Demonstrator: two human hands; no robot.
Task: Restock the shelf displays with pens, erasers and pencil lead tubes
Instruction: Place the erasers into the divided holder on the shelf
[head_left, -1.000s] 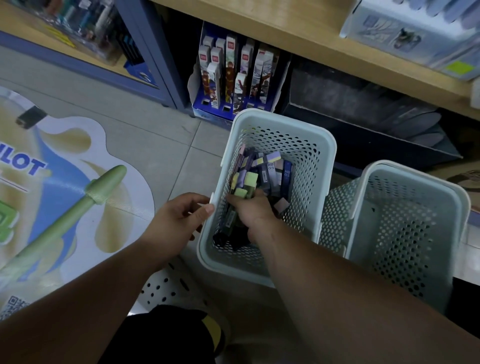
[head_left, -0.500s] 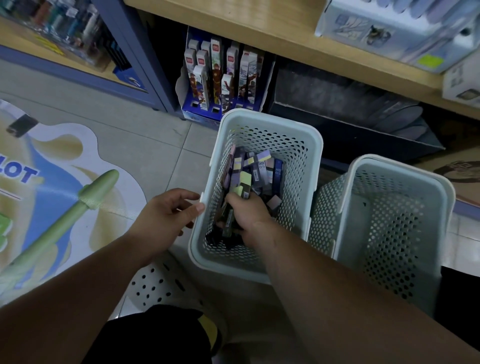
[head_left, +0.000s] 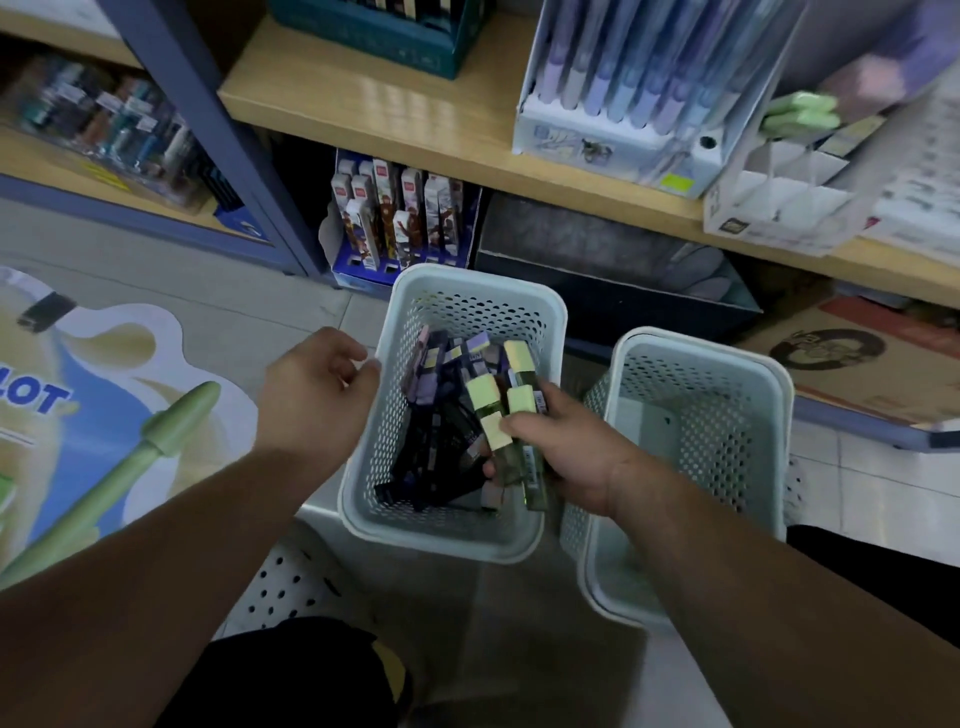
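Over the perforated basket, we find the right hand, lately buried in stock, now gripping green-capped lead tubes raised from the pile, ready for shelving; left hand loosely curled, empty.

Stationery shop: stocked pen displays

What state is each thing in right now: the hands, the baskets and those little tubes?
Left basket: upright, partly filled with dark tubes.
Right basket: beside it; contents unclear.
Green-capped tubes: bunched together, held over the pile.
Right hand: grips the green-capped tubes.
Left hand: loosely curled beside the left basket's rim, holding nothing.
Pen display: on the shelf, packed with upright pens.
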